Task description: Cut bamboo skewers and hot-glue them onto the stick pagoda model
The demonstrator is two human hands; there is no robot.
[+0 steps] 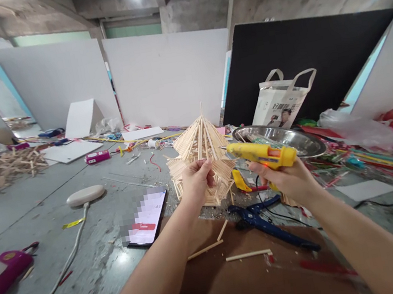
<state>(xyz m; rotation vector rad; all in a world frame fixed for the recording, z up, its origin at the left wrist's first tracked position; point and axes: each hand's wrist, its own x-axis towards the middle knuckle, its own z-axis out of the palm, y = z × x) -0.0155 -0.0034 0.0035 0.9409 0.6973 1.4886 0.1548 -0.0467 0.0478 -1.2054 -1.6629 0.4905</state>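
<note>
A small tower-like model of thin wooden sticks [198, 136], with a pointed roof and flared lower eaves, stands in front of me. My left hand [197, 179] is closed at its front, thumb and fingers pinched together near the lower roof; whatever lies between the fingertips is too small to make out. My right hand [283, 175] grips a yellow hot glue gun [262, 153], its nozzle pointing left at the right side of the roof. Blue-handled pliers [269, 227] lie below the right hand. Loose wooden sticks [249, 255] rest on the brown board [211, 288].
A phone [148, 219] lies left of the model. Further left are a white oval device [85, 196] with a cable and a purple tool [6, 274]. A metal bowl [281, 141] and a white tote bag [280, 99] stand at the back right, near scattered coloured strips [385, 159].
</note>
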